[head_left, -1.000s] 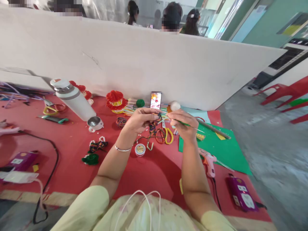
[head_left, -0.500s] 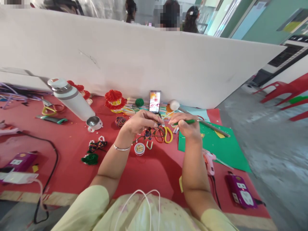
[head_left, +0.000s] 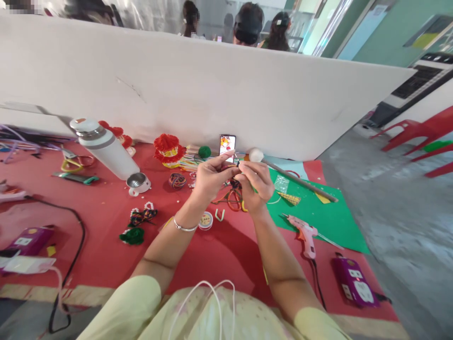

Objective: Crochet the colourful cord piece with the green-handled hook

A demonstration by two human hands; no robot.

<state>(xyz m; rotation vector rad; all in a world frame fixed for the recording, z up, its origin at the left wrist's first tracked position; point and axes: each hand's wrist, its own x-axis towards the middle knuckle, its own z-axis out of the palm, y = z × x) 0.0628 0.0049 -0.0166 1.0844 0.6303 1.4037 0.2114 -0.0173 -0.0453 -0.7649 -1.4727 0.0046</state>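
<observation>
My left hand point(head_left: 211, 178) is closed at the fingertips on a piece of dark multicoloured yarn work point(head_left: 235, 183), partly hidden by the fingers. Against it, my right hand point(head_left: 257, 185) pinches a crochet hook point(head_left: 237, 158), whose thin metal tip points up; its green handle is mostly covered by the palm. Both hands meet in front of a lit phone point(head_left: 227, 143) leaning on the white board. Just below them lie scissors point(head_left: 234, 202) with red and yellow handles, a thread spool point(head_left: 205, 220) and a bent pale green piece point(head_left: 220, 215).
On the left stand a white flask point(head_left: 108, 148) and a metal cup point(head_left: 138, 182), near beaded yarn bows point(head_left: 142, 215). A multicoloured yarn ball point(head_left: 177, 180) lies behind my left wrist. To the right are a pink glue gun point(head_left: 303, 230), green sheet point(head_left: 332, 222) and purple power box point(head_left: 355, 281).
My right hand has moved left and turned upright, bringing the hook to the yarn at my left fingertips. My left hand has shifted slightly right. The glue gun is now uncovered.
</observation>
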